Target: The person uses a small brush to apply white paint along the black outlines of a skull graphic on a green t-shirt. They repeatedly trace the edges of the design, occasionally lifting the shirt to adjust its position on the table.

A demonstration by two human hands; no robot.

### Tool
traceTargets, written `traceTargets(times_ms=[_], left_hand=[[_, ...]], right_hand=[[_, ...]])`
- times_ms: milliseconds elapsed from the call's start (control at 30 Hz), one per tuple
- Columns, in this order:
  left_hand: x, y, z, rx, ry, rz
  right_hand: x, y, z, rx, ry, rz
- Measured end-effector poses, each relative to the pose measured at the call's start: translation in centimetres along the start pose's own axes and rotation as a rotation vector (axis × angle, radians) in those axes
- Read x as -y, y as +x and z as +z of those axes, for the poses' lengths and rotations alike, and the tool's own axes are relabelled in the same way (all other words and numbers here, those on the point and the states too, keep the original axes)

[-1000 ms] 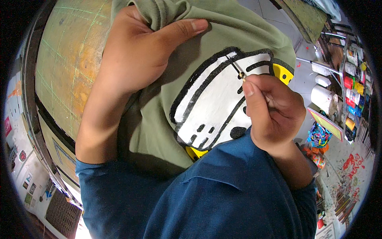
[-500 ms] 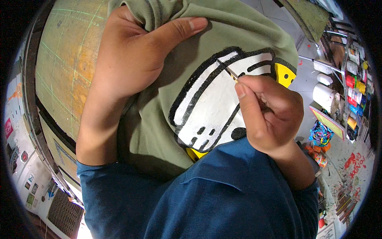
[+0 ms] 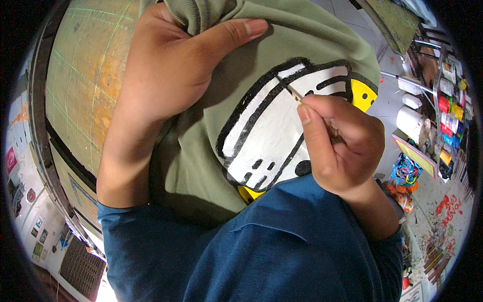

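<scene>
at left, a board marked with green lines is seen. beside it, a green cloth is partly covered by the left hand: thumb laid on top, fingers hidden, so whether they are closed cannot be told. rightward on the cloth, a white design is outlined in black, with a yellow patch at its upper right. a thin brush is pinched by thumb and forefinger of the right hand, its tip set at a black line near the design's upper edge. farther right, a white container is seen, then bottles of several colours.
</scene>
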State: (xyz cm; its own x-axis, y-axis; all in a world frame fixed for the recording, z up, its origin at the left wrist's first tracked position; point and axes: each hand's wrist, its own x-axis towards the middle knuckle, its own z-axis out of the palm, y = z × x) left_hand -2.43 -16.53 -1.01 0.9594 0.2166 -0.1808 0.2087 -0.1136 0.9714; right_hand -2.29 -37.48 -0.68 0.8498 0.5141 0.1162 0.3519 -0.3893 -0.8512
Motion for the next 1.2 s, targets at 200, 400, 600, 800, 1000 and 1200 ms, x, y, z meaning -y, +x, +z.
traceTargets(times_ms=[200,400,600,800,1000,1200], left_hand=[[-0.2,-0.1,-0.1,0.006,-0.002,-0.034],[-0.2,0.0,0.4,-0.043,0.027,-0.002],[-0.2,-0.1,0.3,-0.039,0.016,-0.048],[-0.9,-0.2,0.6,-0.082,-0.001,-0.168],[-0.2,0.4,0.6,0.088,-0.027,0.116],[-0.5,0.3,0.6,0.092,-0.021,0.104]], right_hand=[[-0.1,0.0,0.0,0.022,-0.001,-0.055],[0.0,0.0,-0.1,0.022,-0.012,-0.031],[-0.7,-0.6,-0.3,-0.054,-0.003,-0.044],[-0.5,-0.6,-0.2,-0.08,-0.025,-0.073],[-0.6,-0.3,-0.3,-0.074,-0.024,-0.041],[-0.7,-0.2,-0.2,-0.089,-0.052,-0.119]])
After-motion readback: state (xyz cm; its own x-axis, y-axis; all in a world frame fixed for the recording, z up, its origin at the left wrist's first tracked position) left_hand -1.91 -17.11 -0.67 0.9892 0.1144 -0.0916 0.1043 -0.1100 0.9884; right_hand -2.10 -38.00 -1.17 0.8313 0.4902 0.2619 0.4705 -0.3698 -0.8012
